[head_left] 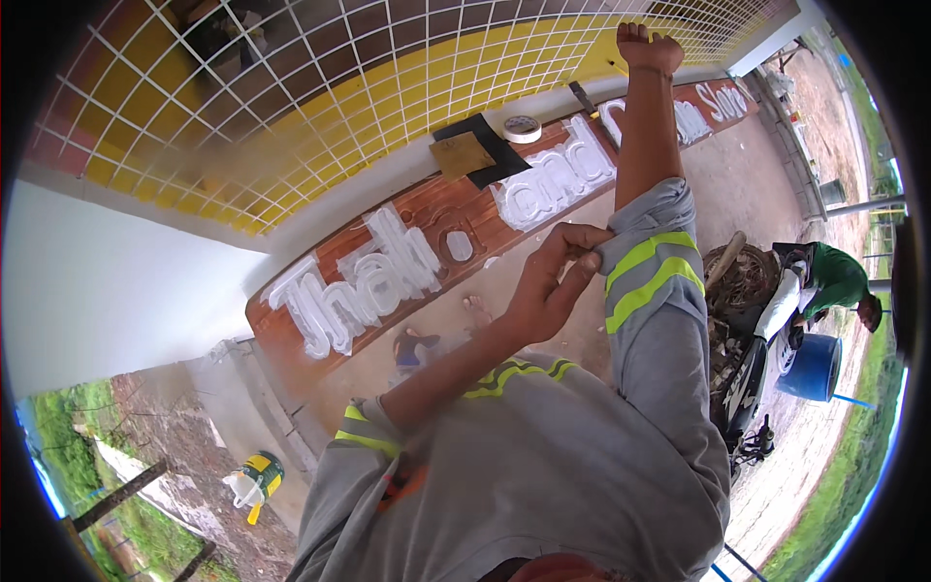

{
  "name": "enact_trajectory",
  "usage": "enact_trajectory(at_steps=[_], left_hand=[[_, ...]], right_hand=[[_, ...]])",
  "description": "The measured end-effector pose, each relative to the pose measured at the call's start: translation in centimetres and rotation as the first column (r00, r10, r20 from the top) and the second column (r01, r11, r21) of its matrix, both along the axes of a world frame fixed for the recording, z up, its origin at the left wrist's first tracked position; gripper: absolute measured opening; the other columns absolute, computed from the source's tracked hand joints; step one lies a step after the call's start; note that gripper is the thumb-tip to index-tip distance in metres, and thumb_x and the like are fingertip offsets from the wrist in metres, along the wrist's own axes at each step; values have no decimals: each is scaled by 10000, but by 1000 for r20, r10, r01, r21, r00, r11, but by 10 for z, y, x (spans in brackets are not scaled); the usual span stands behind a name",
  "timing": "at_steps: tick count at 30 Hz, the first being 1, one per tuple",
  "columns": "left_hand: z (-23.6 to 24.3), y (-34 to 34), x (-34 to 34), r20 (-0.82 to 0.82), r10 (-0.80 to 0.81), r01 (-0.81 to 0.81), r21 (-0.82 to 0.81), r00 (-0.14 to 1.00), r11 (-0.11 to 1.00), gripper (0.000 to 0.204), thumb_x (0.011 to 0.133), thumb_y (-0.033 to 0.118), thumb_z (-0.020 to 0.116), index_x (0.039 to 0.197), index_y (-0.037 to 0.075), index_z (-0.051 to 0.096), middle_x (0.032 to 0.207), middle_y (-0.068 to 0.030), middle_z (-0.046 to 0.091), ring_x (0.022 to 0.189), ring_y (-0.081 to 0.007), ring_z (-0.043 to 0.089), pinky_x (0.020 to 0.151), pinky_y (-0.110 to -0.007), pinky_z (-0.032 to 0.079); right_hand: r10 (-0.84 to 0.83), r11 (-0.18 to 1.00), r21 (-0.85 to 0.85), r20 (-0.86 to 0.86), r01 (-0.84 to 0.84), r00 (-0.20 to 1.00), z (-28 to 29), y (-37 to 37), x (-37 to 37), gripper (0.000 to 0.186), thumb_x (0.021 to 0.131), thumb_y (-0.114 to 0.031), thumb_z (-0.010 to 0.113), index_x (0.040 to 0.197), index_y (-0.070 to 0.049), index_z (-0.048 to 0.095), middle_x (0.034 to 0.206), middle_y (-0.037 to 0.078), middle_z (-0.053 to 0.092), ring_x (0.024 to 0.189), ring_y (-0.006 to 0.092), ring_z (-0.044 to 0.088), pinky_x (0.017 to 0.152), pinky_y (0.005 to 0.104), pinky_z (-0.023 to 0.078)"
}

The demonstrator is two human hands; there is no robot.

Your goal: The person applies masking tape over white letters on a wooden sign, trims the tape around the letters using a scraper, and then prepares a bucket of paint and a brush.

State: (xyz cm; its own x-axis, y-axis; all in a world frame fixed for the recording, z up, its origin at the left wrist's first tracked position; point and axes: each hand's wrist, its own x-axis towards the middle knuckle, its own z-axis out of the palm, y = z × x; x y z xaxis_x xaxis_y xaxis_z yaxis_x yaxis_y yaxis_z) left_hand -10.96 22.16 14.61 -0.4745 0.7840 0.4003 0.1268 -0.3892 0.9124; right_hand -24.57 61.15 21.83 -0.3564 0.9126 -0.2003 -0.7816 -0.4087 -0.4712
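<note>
My left hand (558,286) is closed in a pinch on the rolled cuff of my right sleeve (648,223), a grey sleeve with yellow-green stripes. My right arm stretches up and away, bare below that cuff. At its end my right hand (652,50) is in a loose fist in front of the white wire grille (320,73), and no object shows in it. Beneath my arms lies a long brown wooden sign board (388,335) with raised letters coated in white. My right forearm covers part of the lettering.
On the board's far edge lie brown sandpaper (462,153), a black sheet (499,160) and a tape roll (522,129). A dark-bladed scraper (584,99) is farther right. A green-and-yellow bucket (257,480) stands lower left. At right are a motorcycle (747,359), a blue barrel (810,367) and a bending person (839,281).
</note>
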Motion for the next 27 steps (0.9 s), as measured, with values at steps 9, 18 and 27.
enact_trajectory(at_steps=[9,18,27], left_hand=[[-4,-38,3,324,-623,692,-171,712,702,561,1003,191,505,1524,87,325,1247,-128,645,1150,-247,619,988,-385,455],[-100,-150,-33,343,229,16,-583,911,812,268,1034,110,409,942,-30,619,896,-92,663,894,-171,631,842,-332,496],[-81,-116,0,203,746,-442,-697,634,565,308,1042,244,476,1005,-17,636,932,-85,690,936,-165,641,923,-329,464]], right_hand=[[-203,931,358,671,-72,714,-100,-13,29,449,952,-328,479,1358,-139,456,1275,56,577,951,210,592,778,461,507],[-702,-2,588,576,-809,420,-298,-1,38,337,836,-79,550,1135,47,640,1281,185,610,1173,373,570,997,433,456],[-712,-235,270,606,-934,354,-311,1,-3,339,807,-31,546,1110,-64,695,1141,142,666,1091,373,573,962,474,468]])
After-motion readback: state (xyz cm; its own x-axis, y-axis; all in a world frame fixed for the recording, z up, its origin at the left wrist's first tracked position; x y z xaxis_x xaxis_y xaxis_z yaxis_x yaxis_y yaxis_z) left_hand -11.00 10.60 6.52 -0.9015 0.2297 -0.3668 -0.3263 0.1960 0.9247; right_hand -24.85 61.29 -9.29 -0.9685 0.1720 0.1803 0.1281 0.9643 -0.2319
